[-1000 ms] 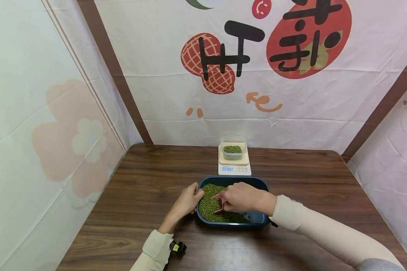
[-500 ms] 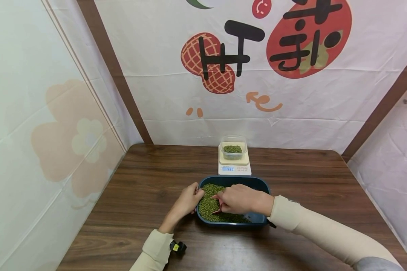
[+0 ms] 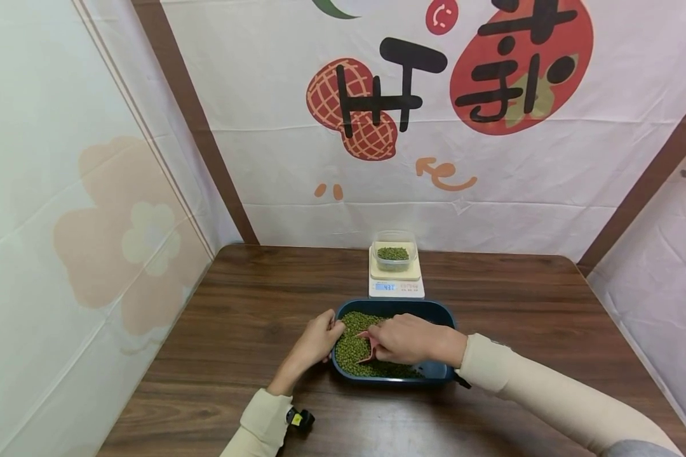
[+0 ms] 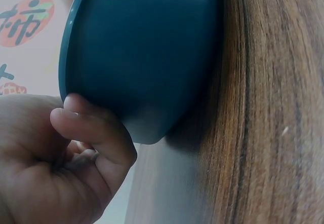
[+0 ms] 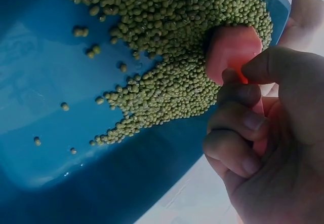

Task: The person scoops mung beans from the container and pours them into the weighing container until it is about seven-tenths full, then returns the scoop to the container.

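A blue tub (image 3: 440, 311) stands on the table, with green mung beans (image 3: 351, 349) heaped toward its left end. My left hand (image 3: 318, 339) grips the tub's left rim; in the left wrist view its curled fingers (image 4: 101, 133) press against the outer wall. Over the tub, my right hand (image 3: 406, 337) holds a pink scoop (image 5: 233, 51) by its handle, fingers curled round it. The scoop's head sits among the beans, and part of it is hidden by them. Toward the tub's right end the blue bottom shows, with a few stray beans.
Right behind the tub is a white kitchen scale (image 3: 397, 289) with a lit display. On it rests a clear plastic container (image 3: 393, 263) with some green beans inside. The brown wooden table (image 3: 263, 298) ends at a printed cloth backdrop (image 3: 274, 158).
The right hand and scoop have shifted slightly left, then hold nearly the same spot in the beans. The left hand keeps its place on the rim.
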Motion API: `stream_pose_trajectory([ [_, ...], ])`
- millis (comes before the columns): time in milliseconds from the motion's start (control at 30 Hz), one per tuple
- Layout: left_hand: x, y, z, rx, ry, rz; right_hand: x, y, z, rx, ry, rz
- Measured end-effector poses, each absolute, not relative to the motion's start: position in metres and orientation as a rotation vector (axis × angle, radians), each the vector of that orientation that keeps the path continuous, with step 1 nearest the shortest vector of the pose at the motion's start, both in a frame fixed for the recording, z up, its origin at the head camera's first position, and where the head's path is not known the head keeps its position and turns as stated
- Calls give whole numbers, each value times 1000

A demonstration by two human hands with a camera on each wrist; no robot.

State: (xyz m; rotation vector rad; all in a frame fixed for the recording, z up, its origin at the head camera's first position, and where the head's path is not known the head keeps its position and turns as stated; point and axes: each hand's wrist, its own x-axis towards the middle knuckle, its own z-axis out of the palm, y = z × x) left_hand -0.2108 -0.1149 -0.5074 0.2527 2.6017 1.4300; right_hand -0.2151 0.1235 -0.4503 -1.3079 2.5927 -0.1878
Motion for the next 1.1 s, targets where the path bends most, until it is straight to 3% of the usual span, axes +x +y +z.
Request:
stream_pose_trajectory([
  [1100, -210, -113, -508, 250, 2623, 1406, -218, 163, -457, -1235, 2584, -490],
])
